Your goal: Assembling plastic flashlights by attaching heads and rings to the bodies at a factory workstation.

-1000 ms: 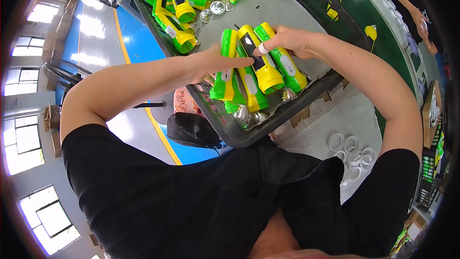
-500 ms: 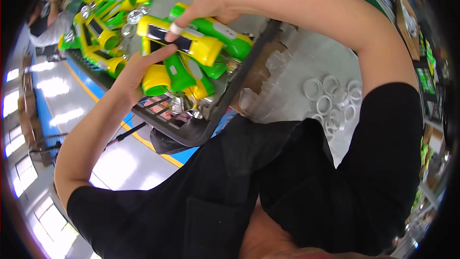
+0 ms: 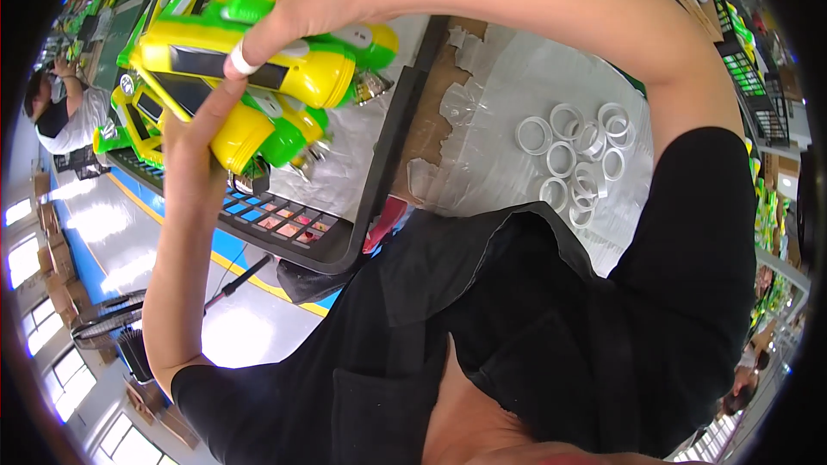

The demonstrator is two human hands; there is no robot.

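Between my two hands is a bunch of yellow and green flashlight bodies, over the black plastic crate (image 3: 388, 146). My right hand (image 3: 297, 4), with a white band on one finger, clasps the bunch from above and lies across a yellow flashlight body (image 3: 319, 77) with a dark panel. From the near left, my left hand (image 3: 194, 125) grips the same bunch, its fingers partly hidden among the pieces. Another yellow flashlight body (image 3: 241, 139) sits against it with its round end facing me. Shiny reflectors (image 3: 370, 86) dangle at the ends of some bodies.
More flashlight bodies (image 3: 142, 116) lie at the crate's left. Several white rings (image 3: 560, 159) rest on a plastic-covered surface to the right, beside torn cardboard (image 3: 431, 112). A black fan (image 3: 108, 320) stands on the floor at left. A co-worker (image 3: 65, 112) sits at far left.
Both hands have shifted left and farther away with the bunch of flashlight bodies. More of the crate's near bottom now shows. My view has turned slightly.
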